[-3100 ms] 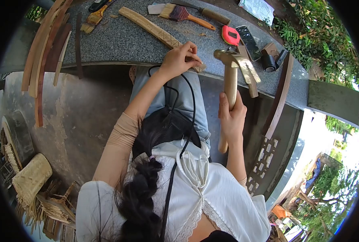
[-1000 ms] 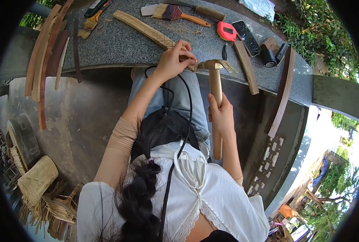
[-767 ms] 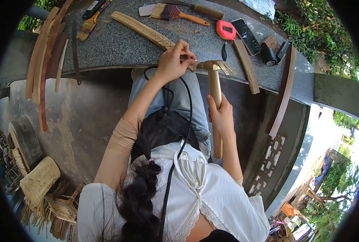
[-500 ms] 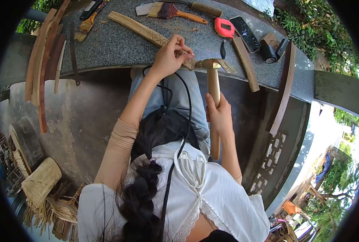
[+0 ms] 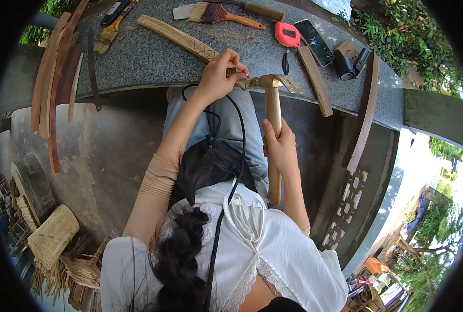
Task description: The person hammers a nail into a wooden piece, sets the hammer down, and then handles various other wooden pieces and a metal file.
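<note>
My left hand [image 5: 217, 80] is closed in a pinch over the near end of a long wooden strip [image 5: 176, 37] with carved zigzag marks. Whatever sits between the fingertips is too small to make out. A claw hammer [image 5: 273, 109] with a pale wooden handle is gripped in my right hand [image 5: 282, 150], about midway down the handle. Its head lies just right of the left fingertips, the striking face by the strip's end and the claw pointing right. Whether the face touches anything cannot be seen.
On the grey stone table [image 5: 137, 62] lie paintbrushes [image 5: 226, 15], a red tape measure [image 5: 287, 34], a phone [image 5: 314, 42] and a short wooden piece [image 5: 314, 80]. Wooden strips [image 5: 59, 78] overhang the left edge, another strip [image 5: 364, 114] the right. A black cable [image 5: 243, 140] hangs before me.
The view has shifted slightly. My left fingertips sit a touch lower, nearer the strip's end; the hammer and right hand have barely moved.
</note>
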A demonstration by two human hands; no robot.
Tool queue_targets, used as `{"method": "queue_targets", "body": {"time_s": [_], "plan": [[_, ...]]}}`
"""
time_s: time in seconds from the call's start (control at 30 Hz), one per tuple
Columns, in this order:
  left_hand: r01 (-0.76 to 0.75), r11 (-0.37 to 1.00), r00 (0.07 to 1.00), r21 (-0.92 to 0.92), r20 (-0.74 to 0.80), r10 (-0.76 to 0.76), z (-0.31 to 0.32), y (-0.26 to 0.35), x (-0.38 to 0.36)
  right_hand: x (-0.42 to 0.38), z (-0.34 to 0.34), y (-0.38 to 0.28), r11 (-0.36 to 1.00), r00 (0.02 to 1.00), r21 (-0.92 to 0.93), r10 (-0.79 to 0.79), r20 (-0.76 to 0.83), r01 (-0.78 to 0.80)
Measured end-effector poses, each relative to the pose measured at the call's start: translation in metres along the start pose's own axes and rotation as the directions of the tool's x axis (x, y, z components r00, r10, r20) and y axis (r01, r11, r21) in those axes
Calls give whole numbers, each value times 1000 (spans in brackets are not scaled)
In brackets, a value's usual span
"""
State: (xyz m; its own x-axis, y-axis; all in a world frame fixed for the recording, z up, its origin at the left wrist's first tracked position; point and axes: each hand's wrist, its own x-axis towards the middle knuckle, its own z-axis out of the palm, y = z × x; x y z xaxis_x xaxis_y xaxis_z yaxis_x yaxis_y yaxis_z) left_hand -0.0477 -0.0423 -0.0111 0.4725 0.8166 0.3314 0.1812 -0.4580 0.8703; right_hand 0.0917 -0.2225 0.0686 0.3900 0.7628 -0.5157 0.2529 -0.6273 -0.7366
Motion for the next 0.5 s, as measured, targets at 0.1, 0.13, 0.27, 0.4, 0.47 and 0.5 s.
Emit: {"method": "queue_targets", "body": {"time_s": [0.1, 0.13, 0.27, 0.4, 0.47, 0.5], "plan": [[-7, 1000, 1000, 14, -3, 7, 0, -2, 0, -1, 0, -2, 1000, 1000, 0, 5, -2, -5], [-8, 1000, 1000, 24, -3, 8, 0, -3, -1, -2, 0, -3, 1000, 1000, -1, 3, -2, -3], [-3, 1000, 1000, 3, -6, 3, 1, -5, -1, -2, 1, -5, 1000, 1000, 4, 1, -9, -1], [21, 1000, 999, -8, 28, -21, -2, 0, -1, -2, 1, -2, 1000, 1000, 26, -2, -8, 3], [22, 1000, 999, -16, 28, -22, -2, 0, -1, -2, 1, -2, 1000, 1000, 23, -3, -8, 3], [17, 1000, 1000, -16, 25, -17, -1, 0, -1, -2, 1, -3, 1000, 1000, 21, -3, -7, 4]]}}
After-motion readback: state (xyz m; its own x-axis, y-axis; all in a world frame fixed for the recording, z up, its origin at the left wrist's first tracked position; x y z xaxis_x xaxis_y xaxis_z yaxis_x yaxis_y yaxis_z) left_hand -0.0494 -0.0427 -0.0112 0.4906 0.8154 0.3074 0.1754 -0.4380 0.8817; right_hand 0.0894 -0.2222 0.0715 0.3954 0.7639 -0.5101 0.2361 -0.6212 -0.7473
